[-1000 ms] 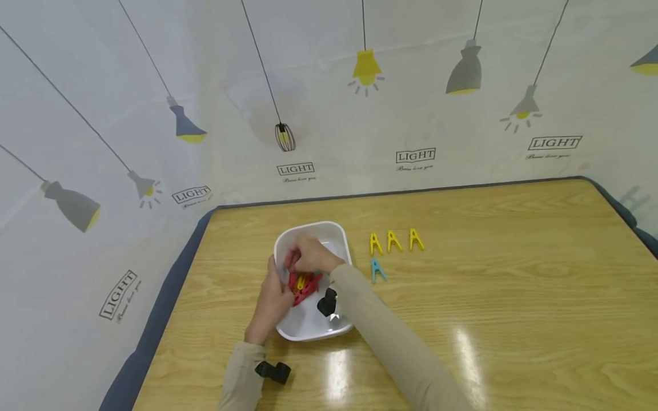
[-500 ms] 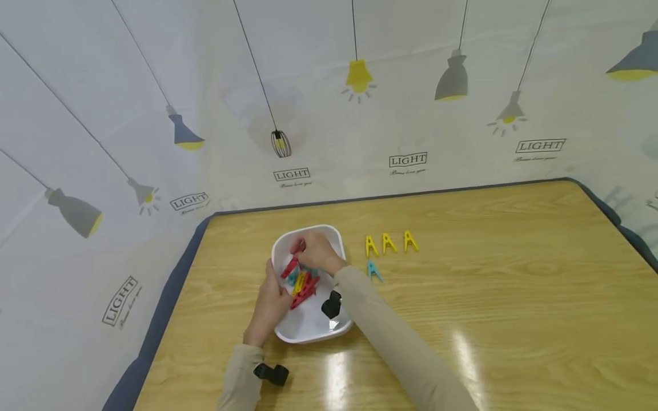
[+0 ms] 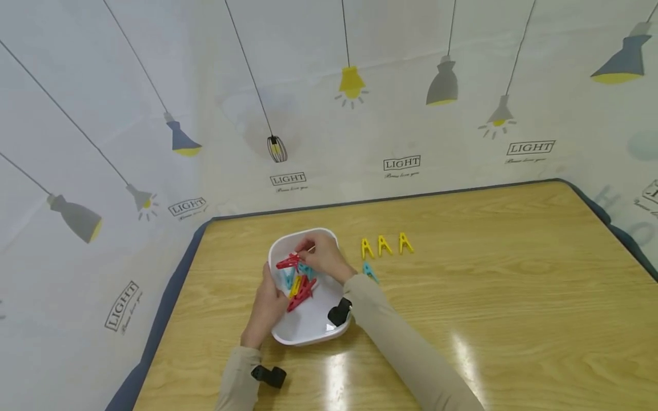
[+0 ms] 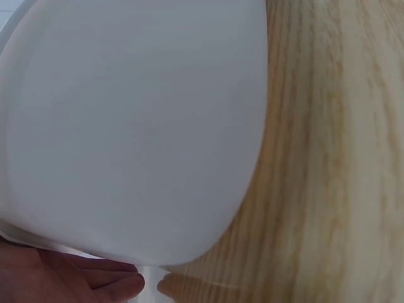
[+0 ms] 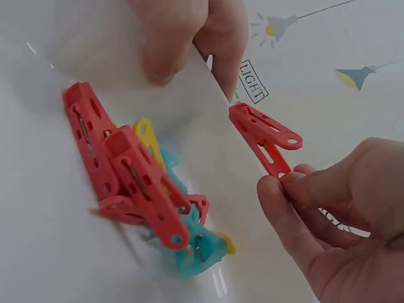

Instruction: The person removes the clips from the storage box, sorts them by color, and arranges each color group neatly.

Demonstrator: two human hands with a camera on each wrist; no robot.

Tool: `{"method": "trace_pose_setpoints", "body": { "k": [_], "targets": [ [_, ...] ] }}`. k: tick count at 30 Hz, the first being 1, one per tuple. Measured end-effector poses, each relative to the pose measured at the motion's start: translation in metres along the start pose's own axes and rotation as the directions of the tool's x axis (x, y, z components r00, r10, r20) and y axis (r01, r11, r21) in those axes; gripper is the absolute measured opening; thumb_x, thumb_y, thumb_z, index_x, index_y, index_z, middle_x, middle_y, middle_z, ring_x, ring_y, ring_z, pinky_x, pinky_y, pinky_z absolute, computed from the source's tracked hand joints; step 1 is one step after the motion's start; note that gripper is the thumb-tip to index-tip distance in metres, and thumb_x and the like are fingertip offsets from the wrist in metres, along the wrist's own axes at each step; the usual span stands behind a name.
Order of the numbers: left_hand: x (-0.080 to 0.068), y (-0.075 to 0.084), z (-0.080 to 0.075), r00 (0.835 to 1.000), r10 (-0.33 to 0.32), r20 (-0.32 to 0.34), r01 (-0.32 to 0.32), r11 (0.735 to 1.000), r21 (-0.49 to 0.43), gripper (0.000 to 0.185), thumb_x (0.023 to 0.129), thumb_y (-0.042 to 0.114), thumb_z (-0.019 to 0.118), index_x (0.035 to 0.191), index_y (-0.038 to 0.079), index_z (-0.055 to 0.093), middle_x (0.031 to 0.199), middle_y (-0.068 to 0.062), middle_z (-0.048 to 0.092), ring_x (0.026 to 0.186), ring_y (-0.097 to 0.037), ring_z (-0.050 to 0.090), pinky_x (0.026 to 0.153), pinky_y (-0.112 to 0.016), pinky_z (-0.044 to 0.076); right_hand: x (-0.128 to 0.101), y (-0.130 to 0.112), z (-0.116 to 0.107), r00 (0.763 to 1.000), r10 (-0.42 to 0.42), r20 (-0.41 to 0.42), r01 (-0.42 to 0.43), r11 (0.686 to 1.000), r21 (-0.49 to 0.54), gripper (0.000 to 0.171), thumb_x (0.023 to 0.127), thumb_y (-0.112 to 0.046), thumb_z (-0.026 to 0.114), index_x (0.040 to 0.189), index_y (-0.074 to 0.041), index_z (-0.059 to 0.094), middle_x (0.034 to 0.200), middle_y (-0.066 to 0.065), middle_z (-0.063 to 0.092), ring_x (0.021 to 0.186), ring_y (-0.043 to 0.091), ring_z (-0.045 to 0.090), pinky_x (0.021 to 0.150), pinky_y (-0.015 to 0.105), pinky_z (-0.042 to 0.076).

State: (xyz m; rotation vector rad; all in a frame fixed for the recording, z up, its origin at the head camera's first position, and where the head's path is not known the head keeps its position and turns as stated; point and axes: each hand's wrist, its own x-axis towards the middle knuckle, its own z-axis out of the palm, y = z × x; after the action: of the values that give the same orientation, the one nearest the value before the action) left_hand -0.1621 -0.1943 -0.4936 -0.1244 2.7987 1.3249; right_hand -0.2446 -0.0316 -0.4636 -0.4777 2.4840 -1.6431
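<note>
**Red peg lifted clear of the tub**

Over the white tub (image 3: 308, 331), at the near-left part of the table (image 3: 488, 274), the right hand (image 3: 321, 257) pinches one red clothes peg (image 3: 288, 262) by its tail end between thumb and fingertips (image 5: 278, 189). In the head view the peg's long axis runs roughly from 3 to 9 o'clock, pointing away from the hand towards the tub's left wall, and it hangs above the heap without touching it. That heap of pegs (image 5: 145, 189), red, teal and yellow, lies tangled on the tub floor just below, at about 6 o'clock from the lifted peg.

The left hand (image 3: 269, 302) grips the tub's left rim, fingers curled over the edge; the left wrist view shows only fingertips under the tub's outer wall.

At 3 o'clock from the tub, three yellow pegs (image 3: 382, 245) stand in a row on the table, with one teal peg (image 3: 369, 270) just in front of them. The right hand is the nearer to both.
</note>
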Motion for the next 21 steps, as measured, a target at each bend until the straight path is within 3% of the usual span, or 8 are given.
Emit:
{"method": "trace_pose_setpoints", "body": {
  "k": [5,9,13,21],
  "targets": [
    [-0.003,-0.002,0.004,1.0,0.029,0.006,-0.029,1.0,-0.002,0.083,0.082,-0.015,0.045,0.157,0.001,0.013,0.145,-0.03,0.05,0.125,-0.038,0.055,0.103,-0.056,0.049,-0.005,-0.006,-0.005,0.999,0.038,-0.001,-0.038,0.999,-0.008,0.011,0.093,-0.004,0.066,0.099,-0.005,0.075,0.099,0.009,0.073,0.084,0.016,0.065,0.072,0.023,0.058],
    [-0.003,-0.002,0.004,0.996,0.093,-0.015,-0.092,0.995,0.03,0.081,0.08,-0.015,0.044,0.155,-0.003,0.016,0.137,-0.034,0.054,0.117,-0.039,0.058,0.095,-0.052,0.052,-0.009,-0.009,-0.014,0.998,0.05,-0.03,-0.05,0.999,-0.001,0.011,0.094,-0.003,0.066,0.1,-0.006,0.074,0.099,0.008,0.073,0.086,0.018,0.065,0.074,0.025,0.058],
    [-0.003,-0.001,0.002,0.997,0.082,-0.015,-0.081,0.996,0.045,0.081,0.082,-0.014,0.044,0.156,-0.004,0.014,0.136,-0.035,0.054,0.114,-0.039,0.058,0.092,-0.05,0.053,-0.013,-0.01,-0.025,0.998,0.047,-0.034,-0.046,0.999,0.018,0.01,0.094,-0.003,0.066,0.102,-0.004,0.073,0.1,0.009,0.073,0.087,0.019,0.067,0.074,0.026,0.059],
    [-0.002,0.0,-0.001,0.999,0.044,-0.004,-0.044,0.998,0.055,0.08,0.085,-0.014,0.042,0.157,-0.004,0.009,0.143,-0.036,0.048,0.121,-0.04,0.055,0.101,-0.056,0.051,-0.022,-0.004,-0.042,0.996,0.064,-0.059,-0.059,0.995,0.077,0.01,0.094,-0.001,0.066,0.101,-0.002,0.072,0.098,0.009,0.073,0.085,0.018,0.068,0.072,0.026,0.059]
  ]
}}
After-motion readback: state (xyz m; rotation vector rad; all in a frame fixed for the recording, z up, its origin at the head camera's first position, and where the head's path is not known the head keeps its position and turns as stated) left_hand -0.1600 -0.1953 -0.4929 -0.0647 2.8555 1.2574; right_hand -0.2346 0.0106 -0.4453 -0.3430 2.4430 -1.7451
